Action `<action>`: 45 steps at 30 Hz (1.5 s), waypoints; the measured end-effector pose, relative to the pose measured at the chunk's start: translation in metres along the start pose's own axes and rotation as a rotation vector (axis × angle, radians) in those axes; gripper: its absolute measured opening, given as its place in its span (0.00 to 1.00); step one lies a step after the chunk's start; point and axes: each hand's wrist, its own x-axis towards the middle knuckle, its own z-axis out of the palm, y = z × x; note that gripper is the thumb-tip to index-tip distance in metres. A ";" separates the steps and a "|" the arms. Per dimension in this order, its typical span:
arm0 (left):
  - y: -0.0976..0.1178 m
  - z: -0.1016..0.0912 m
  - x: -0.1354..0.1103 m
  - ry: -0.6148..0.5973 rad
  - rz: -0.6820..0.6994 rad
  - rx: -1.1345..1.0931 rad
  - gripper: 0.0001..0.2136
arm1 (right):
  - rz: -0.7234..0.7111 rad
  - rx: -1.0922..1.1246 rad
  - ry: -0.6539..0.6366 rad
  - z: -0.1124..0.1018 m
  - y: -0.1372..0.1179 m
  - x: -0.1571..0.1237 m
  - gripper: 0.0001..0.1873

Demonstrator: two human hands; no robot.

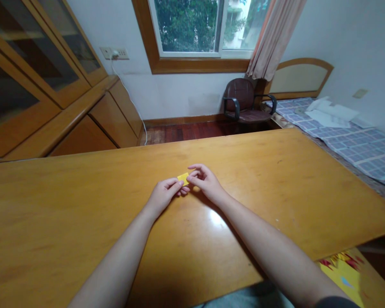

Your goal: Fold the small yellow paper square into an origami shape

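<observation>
In the head view, the yellow paper (183, 178) sits close to the middle, between the two hands over the table (83, 214). It is a small, bright lemon-yellow piece, flat-looking and roughly four-sided, with fairly straight edges; its lower part is covered by fingers, so its full outline cannot be told. The left hand (166, 191), at eight o'clock from it, grips it narrowly, thumb on top and fingers beneath. The right hand (208, 181), toward three o'clock, pinches its right edge between thumb and forefinger, the other fingers loosely curled. Whether the paper touches the tabletop cannot be told. At four o'clock, past the table's edge, lies a larger yellow sheet (342, 276) in a similar colour.
</observation>
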 end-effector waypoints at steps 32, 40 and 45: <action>-0.002 -0.001 0.000 0.057 0.031 -0.005 0.15 | 0.044 -0.112 0.027 0.001 -0.007 -0.003 0.17; -0.002 -0.002 0.001 0.032 0.024 -0.074 0.13 | 0.100 -0.209 -0.052 0.001 -0.008 -0.003 0.16; 0.000 -0.001 0.002 0.066 -0.005 -0.096 0.15 | 0.088 -0.228 -0.010 0.002 -0.007 -0.003 0.15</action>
